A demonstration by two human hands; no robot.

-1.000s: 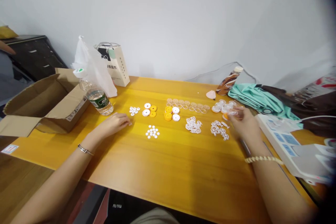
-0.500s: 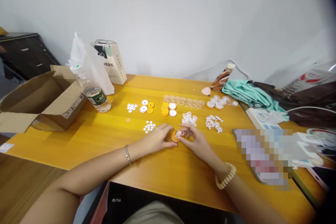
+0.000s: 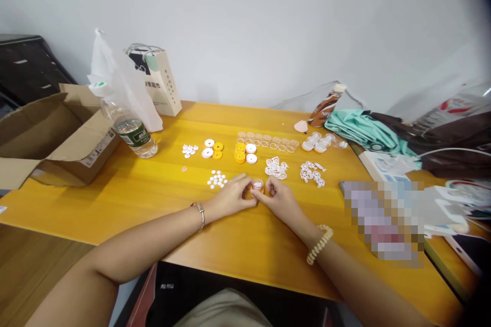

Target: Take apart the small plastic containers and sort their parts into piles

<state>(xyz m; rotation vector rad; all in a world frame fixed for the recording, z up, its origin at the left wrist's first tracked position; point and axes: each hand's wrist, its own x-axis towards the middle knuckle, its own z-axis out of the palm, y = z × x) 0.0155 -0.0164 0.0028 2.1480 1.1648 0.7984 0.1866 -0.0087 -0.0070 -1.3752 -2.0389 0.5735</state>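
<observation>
Between my hands is a small round case (image 3: 258, 184) with an orange base, a clear upper part and something white inside. My left hand (image 3: 232, 197) is closed around its left side, thumb and fingers gripping it. From the right, my right hand (image 3: 282, 200) presses its thumb against the case, the other fingers curled in. Small white discs (image 3: 217, 179) lie just beyond my left hand. Lacy white plastic parts (image 3: 276, 168) are past my right hand, with more white pieces (image 3: 312, 173) beside them. White and yellow round bases (image 3: 245, 153) sit farther back.
Clear cups (image 3: 268, 141) stand in a row toward the back. At left are a cardboard box (image 3: 88, 148), a water bottle (image 3: 134, 135) and a paper bag (image 3: 164, 82). A brown drink bottle (image 3: 326, 107), a teal cloth (image 3: 356, 133) and a blurred-out flat item (image 3: 379, 219) are at right.
The clear part now sits upright over the orange base, which was tilted before. My hands have drawn closer together, and the right fingers have curled in. The whole view has shifted slightly.
</observation>
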